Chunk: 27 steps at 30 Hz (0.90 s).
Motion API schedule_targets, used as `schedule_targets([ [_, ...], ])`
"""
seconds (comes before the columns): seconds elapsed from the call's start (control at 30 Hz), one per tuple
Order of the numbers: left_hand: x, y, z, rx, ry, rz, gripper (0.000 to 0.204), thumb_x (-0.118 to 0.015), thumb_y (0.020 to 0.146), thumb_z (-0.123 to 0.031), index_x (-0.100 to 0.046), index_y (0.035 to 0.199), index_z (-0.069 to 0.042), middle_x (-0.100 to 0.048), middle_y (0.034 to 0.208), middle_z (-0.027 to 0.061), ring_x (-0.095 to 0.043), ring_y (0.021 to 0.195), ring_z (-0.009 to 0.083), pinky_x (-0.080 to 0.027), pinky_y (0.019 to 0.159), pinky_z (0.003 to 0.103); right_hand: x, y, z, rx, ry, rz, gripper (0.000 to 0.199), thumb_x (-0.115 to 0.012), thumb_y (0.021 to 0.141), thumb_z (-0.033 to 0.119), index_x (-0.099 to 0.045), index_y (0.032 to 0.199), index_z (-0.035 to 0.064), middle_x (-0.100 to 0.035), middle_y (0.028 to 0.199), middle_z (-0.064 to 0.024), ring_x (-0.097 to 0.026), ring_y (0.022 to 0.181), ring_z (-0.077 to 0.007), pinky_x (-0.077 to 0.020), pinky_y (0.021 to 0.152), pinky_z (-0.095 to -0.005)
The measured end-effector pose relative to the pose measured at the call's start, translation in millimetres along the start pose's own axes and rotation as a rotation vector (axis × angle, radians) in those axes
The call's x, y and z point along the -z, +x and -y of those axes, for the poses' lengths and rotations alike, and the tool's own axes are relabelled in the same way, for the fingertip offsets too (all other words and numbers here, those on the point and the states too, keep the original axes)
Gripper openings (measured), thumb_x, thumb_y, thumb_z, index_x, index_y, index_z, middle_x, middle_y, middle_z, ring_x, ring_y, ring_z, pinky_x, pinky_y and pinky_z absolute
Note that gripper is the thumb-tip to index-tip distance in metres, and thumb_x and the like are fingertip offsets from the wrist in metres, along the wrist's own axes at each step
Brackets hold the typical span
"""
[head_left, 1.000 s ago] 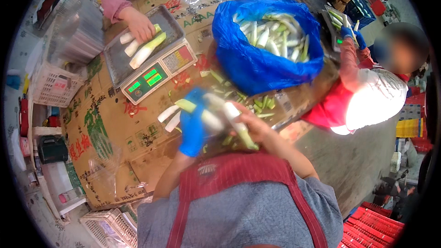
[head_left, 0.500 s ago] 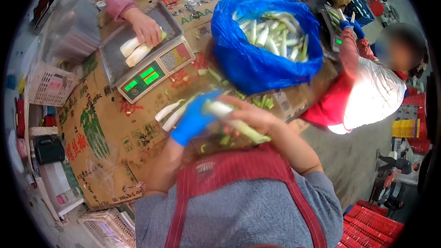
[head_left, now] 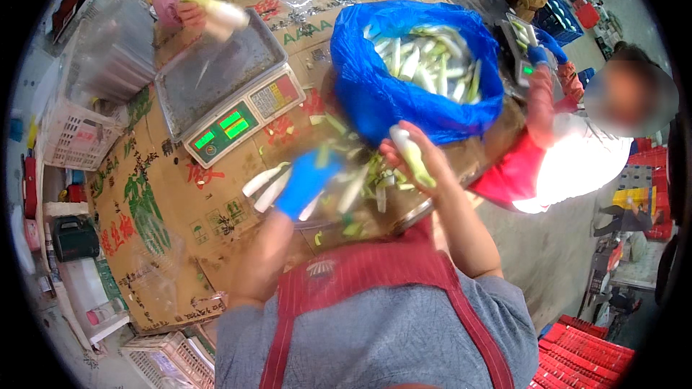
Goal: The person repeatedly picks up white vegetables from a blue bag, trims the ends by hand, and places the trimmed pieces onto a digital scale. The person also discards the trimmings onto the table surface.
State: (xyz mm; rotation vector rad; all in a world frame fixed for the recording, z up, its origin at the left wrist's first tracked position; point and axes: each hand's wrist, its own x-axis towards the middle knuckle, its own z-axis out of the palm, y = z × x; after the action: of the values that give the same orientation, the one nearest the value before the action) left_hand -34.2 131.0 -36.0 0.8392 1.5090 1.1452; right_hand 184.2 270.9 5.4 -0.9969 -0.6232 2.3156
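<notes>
My right hand (head_left: 425, 158), bare, grips a pale water bamboo shoot (head_left: 411, 153) with a green end, just in front of the blue bag. My left hand (head_left: 311, 179), in a blue glove, is smeared by motion, so its fingers cannot be read; a bit of green shows against it. White shoots (head_left: 268, 186) lie on the cardboard beside the glove. Green and white peelings (head_left: 378, 176) are scattered between my hands, some blurred. The blue plastic bag (head_left: 360, 97) beyond my hands holds many peeled shoots (head_left: 425, 61).
A digital scale (head_left: 231, 130) with a bare tray stands far left; a pink-sleeved person's hand (head_left: 191, 14) holds shoots above it. A person in a red apron (head_left: 512, 173) works at another scale (head_left: 520, 50) on the right. Crates (head_left: 83, 133) stand along the left edge.
My hands have moved apart; the shoot is now in my right hand alone, near the bag. More peelings show between them. The pink-sleeved person has lifted the shoots off the scale.
</notes>
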Motion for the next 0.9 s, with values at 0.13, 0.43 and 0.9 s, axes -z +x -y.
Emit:
schedule_targets([
  [0.13,-53,28,40,-0.269,0.606,0.007,0.025,-0.068,0.084,-0.02,-0.066,0.104,-0.006,-0.068,0.097,0.0168,-0.067,0.09,0.0304,-0.052,0.076,0.041,8,-11,-19,-0.147,0.033,0.086,0.052,-0.047,0.101,0.023,-0.029,0.149,0.0111,-0.052,0.128,-0.0253,-0.063,0.11,-0.0368,-0.0589,0.088,-0.0404],
  [0.43,-22,24,27,-0.032,-0.028,0.097,0.027,-0.066,0.086,-0.011,-0.065,0.111,-0.001,-0.068,0.102,0.0095,-0.064,0.093,0.0203,-0.052,0.082,0.035,15,-46,-35,-0.013,0.185,0.073,0.062,-0.048,0.099,0.021,-0.02,0.153,0.0122,-0.05,0.132,-0.0182,-0.053,0.123,-0.0353,-0.0499,0.096,-0.0399],
  [0.9,-16,-31,-9,-0.452,0.006,0.0,0.031,-0.059,0.095,-0.019,-0.062,0.122,-0.003,-0.066,0.116,0.0082,-0.062,0.105,0.0199,-0.048,0.094,0.034,-42,-15,-77,-0.086,-0.185,0.173,0.046,-0.052,0.1,0.036,-0.044,0.136,0.0078,-0.064,0.106,-0.0068,-0.063,0.094,-0.0184,-0.0523,0.079,-0.0284],
])
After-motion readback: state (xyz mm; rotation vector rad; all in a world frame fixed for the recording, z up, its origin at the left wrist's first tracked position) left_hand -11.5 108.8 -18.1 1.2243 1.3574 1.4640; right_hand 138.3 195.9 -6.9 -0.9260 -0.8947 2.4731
